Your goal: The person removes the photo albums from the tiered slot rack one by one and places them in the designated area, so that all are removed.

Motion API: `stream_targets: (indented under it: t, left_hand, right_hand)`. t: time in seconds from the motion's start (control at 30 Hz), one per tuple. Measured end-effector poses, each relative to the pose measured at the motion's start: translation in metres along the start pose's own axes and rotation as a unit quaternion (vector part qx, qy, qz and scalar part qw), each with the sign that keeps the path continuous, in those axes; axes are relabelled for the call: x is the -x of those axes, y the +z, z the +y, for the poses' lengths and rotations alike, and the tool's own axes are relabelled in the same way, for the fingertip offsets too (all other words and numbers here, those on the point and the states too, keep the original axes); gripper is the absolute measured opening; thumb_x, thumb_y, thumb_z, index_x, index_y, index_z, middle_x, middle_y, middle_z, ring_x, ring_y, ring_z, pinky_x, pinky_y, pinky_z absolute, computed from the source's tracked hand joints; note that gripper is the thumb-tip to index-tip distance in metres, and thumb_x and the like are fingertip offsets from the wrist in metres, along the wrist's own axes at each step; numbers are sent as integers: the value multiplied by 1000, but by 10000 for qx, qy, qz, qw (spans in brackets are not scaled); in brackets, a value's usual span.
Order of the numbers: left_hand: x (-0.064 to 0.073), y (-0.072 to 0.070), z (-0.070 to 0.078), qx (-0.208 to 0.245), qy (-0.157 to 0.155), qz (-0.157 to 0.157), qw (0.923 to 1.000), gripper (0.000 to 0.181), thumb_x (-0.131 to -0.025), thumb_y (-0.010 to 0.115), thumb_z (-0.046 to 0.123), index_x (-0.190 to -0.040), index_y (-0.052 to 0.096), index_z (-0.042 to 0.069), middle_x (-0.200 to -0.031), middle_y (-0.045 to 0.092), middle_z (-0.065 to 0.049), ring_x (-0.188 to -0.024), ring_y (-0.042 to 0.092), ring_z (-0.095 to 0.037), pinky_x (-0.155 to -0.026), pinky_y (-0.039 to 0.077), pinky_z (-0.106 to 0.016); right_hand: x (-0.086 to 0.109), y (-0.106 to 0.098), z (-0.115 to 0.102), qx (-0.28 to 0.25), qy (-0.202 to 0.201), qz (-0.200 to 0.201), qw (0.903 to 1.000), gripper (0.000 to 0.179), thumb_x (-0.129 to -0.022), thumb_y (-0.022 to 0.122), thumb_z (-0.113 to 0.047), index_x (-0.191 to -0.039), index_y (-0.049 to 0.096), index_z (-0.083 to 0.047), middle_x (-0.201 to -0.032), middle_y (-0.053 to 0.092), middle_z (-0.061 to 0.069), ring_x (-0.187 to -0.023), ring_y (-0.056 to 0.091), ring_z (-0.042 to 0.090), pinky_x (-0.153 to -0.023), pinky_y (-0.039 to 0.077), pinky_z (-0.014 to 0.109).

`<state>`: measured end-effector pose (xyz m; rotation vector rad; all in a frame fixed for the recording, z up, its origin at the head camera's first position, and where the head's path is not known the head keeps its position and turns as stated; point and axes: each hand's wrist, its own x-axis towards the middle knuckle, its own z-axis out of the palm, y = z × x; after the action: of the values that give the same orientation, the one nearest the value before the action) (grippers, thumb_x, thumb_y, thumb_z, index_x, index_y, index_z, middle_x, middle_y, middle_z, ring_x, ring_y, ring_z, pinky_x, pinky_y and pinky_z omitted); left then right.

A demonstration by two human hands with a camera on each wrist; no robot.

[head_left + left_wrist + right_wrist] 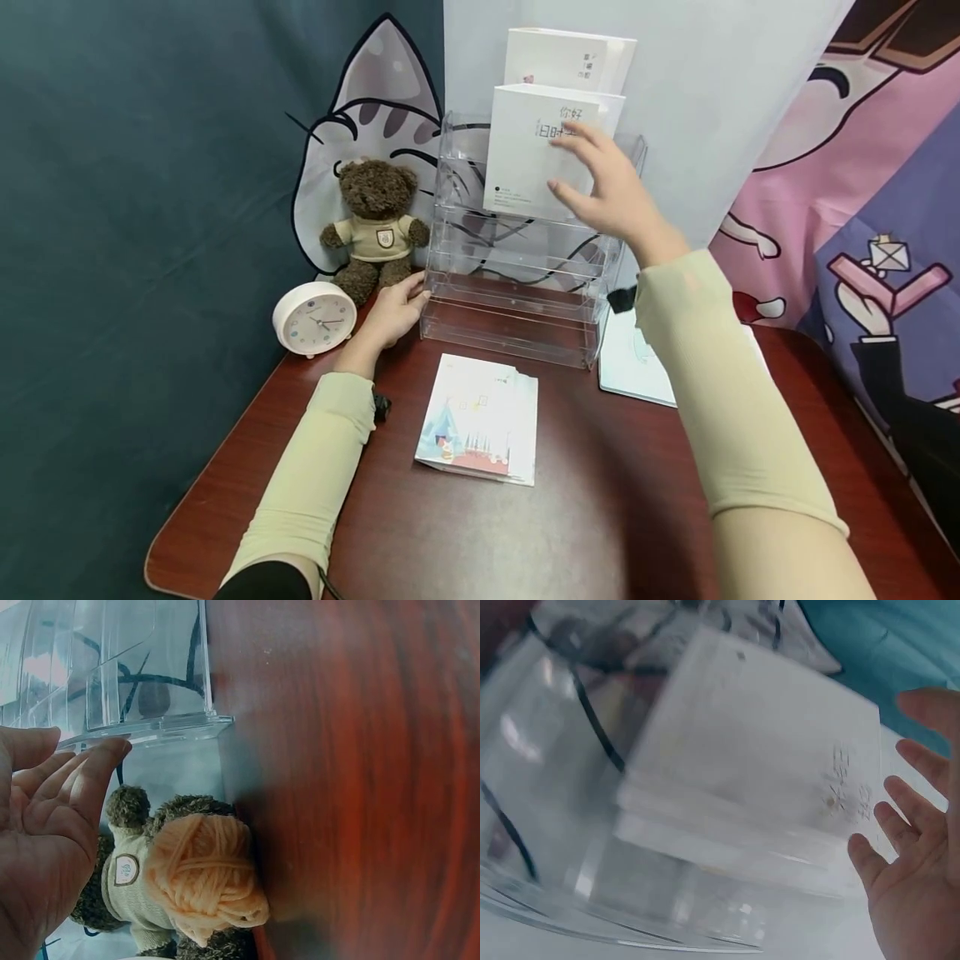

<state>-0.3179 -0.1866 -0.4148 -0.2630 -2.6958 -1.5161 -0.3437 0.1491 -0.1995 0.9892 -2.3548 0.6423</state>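
A clear acrylic tiered rack point(517, 340) stands on the table. My left hand point(396, 312) touches its left side with fairly straight fingers; the left wrist view shows the fingertips against the side panel. On the rack's upper tiers stand two white books, the front one point(517, 158) with printed characters and the rear one point(543, 54) higher behind it. In front of the front book my right hand point(611, 187) is raised, fingers spread, holding nothing. The right wrist view also shows the white book point(757, 727) beside that hand's fingertips.
Booklets with a tent picture point(472, 425) lie before the rack. Left of it are a white alarm clock point(315, 319) and a teddy bear point(375, 217); an orange yarn ball point(202, 874) is by the bear. A pale blue-white book point(637, 371) lies right.
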Motion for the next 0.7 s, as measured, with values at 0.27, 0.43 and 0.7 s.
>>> stream_targets:
  t: [0.27, 0.43, 0.7]
  left_hand:
    - [2, -1, 1, -109, 7, -68, 9999, 54, -107, 53, 26, -157, 37, 14, -145, 55, -16, -130, 55, -28, -109, 45, -43]
    - [1, 2, -1, -100, 63, -67, 9999, 54, -106, 53, 24, -157, 38, 12, -144, 55, -18, -130, 55, -29, -110, 44, -43]
    - [1, 0, 0, -29, 58, -49, 10000, 54, -106, 53, 24, -157, 37, 12, -144, 54, -19, -131, 55, -30, -109, 45, -43]
  right_hand:
    - [-50, -20, 7, 1501, 855, -319, 9844, 72, -94, 69, -31, -156, 38, -12, -159, 36, 10, -145, 34, 30, -122, 25, 44]
    - [-52, -17, 14, 1686, 1351, -696, 9739, 74, -95, 67, -33, -158, 33, -15, -161, 32, 12, -146, 31, 34, -122, 22, 49]
    - [-51, -12, 12, 1941, 1071, -226, 9748, 57, -95, 71, -31, -147, 50, -19, -146, 42, 18, -132, 42, 38, -117, 30, 51]
